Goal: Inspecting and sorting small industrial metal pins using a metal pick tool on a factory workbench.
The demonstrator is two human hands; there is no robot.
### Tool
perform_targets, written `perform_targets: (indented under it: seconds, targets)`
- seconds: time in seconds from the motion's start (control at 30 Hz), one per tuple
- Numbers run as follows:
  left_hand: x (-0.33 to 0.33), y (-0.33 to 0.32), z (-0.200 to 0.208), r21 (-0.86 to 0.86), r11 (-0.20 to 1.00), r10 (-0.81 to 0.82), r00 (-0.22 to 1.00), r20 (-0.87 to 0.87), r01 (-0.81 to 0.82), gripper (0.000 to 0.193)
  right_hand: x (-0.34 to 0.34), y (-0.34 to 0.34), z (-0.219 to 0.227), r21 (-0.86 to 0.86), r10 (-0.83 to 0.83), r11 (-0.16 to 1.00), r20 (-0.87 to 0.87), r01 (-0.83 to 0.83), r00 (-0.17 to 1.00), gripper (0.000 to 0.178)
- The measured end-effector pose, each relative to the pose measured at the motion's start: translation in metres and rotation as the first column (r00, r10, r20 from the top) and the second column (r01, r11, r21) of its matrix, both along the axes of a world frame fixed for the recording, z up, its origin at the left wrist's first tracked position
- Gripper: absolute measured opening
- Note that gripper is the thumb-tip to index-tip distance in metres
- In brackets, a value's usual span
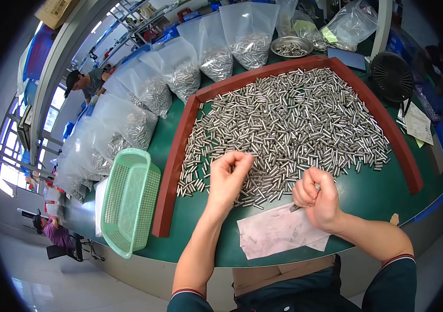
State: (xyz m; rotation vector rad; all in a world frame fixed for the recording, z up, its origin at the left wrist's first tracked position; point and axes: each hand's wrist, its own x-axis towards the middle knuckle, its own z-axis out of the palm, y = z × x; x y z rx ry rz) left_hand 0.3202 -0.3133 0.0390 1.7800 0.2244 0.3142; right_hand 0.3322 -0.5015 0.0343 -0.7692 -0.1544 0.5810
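Observation:
A wide layer of short, shiny metal pins [289, 119] covers the green table [200, 244] in front of me. Above the near left part of the pins, my left hand [226, 179] is closed in a pinch. Whatever its fingertips hold blends with the pins behind and cannot be made out. To the right, my right hand [319, 200] is curled into a fist over a smudged, pale pink cloth [273, 234]. A small dark grey tip [294, 208] pokes out under its fingers; the rest is hidden in the fist.
A dark red frame [180, 166] borders the pins on three sides. Left of it stands a light green plastic basket [127, 203]. Clear bags of pins [185, 73] line the far left edge. A metal bowl [291, 48] and a black fan [392, 78] stand behind. Two people are farther off.

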Motion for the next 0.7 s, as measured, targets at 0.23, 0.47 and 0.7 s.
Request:
perform_targets:
  seconds: [0.23,0.47,0.7]
  targets:
    - [0.005,-0.027,0.005,0.748,0.662,0.082,0.996,-0.022,-0.038,0.020,-0.001,-0.001,0.002,-0.047,0.024,0.999,0.061,-0.021,0.998,0.038]
    - [0.007,-0.024,0.001,0.651,0.759,0.034,0.999,-0.011,-0.018,0.012,0.000,-0.001,0.003,-0.055,0.017,0.998,0.063,-0.014,0.998,0.037]
    - [-0.003,0.002,0.004,-0.616,0.776,-0.198,0.980,-0.031,0.137,0.002,-0.001,-0.001,0.002,-0.056,0.012,0.998,0.063,-0.009,0.998,0.038]
